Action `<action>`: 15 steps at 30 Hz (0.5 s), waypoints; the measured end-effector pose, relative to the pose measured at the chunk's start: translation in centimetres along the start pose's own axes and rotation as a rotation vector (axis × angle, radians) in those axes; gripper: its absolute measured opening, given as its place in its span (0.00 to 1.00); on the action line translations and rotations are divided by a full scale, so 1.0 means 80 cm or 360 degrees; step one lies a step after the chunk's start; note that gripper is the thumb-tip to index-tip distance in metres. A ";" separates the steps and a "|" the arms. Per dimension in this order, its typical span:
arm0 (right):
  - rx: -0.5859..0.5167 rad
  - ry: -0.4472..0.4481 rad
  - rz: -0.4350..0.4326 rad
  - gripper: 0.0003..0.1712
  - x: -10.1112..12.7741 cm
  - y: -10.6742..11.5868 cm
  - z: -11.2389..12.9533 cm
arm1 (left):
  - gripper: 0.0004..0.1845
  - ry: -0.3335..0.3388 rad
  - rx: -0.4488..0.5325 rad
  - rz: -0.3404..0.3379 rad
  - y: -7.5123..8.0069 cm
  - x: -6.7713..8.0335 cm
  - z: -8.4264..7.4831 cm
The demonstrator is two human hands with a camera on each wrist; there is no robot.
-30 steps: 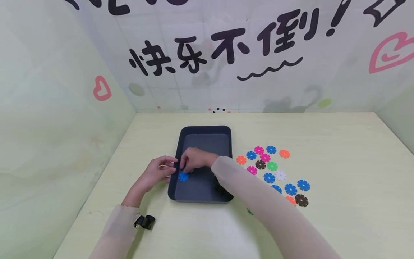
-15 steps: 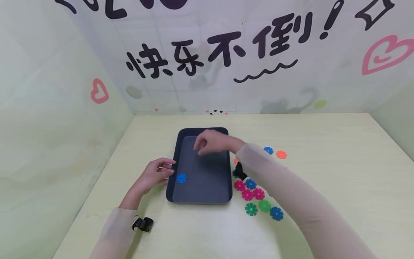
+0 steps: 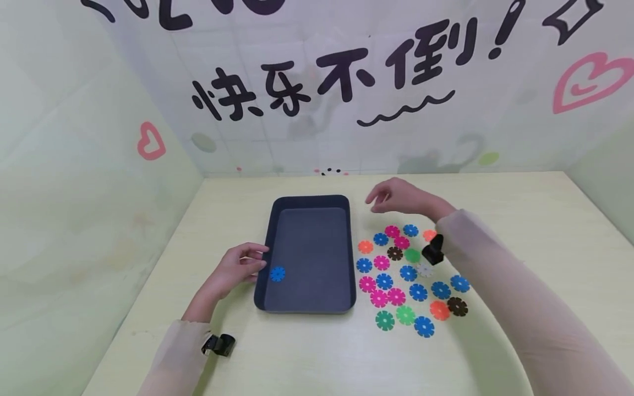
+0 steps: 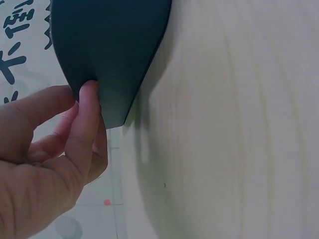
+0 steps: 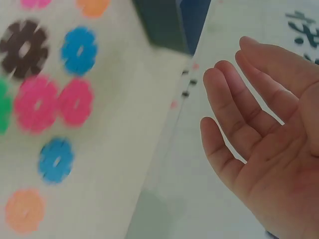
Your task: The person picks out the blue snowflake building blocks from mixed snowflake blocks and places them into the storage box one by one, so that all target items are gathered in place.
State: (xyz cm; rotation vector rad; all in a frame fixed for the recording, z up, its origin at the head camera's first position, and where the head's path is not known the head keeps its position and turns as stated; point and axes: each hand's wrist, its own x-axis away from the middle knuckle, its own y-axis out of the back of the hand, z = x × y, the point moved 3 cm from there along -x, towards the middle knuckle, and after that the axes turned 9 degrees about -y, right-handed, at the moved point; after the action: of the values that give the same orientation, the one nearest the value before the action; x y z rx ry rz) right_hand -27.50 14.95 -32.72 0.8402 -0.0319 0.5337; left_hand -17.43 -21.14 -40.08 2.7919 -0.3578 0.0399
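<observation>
My left hand (image 3: 240, 269) holds the left edge of a dark rectangular tray (image 3: 312, 309). In the left wrist view, one fingertip (image 4: 89, 88) lies against the tray's outer wall (image 4: 117, 45), and the thumb meets the rim. A blue notched plastic disc (image 3: 277, 274) lies flat inside the tray near its left wall. My right hand (image 3: 401, 197) hovers over the back of the table, right of the tray, with relaxed fingers and nothing in them; the right wrist view shows its bare palm (image 5: 274, 154).
Several notched discs lie on the table right of the tray, among them a pink disc (image 3: 381, 263), a brown disc (image 3: 457, 306), a green disc (image 3: 384, 320) and an orange disc (image 3: 439, 310). A printed wall (image 3: 317, 143) stands behind the table.
My right hand has let go of the blue disc in the tray, lifted, and moved right past the tray's far right corner. My left hand has stayed at the tray's edge.
</observation>
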 end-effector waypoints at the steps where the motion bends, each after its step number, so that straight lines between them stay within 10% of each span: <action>1: -0.0004 -0.0023 -0.0024 0.14 0.005 0.005 -0.011 | 0.19 0.0000 0.0004 0.0003 0.000 0.000 0.000; 15: -0.0087 -0.0308 -0.0103 0.18 0.043 0.009 -0.128 | 0.19 0.0021 0.0003 0.0005 0.000 -0.002 0.001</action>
State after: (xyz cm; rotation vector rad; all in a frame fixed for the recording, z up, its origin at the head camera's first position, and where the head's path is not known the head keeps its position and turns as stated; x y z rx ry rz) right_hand -26.67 24.18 -38.26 0.8342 -0.1954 0.3879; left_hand -17.56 -21.10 -40.15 2.7919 -0.3588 0.0597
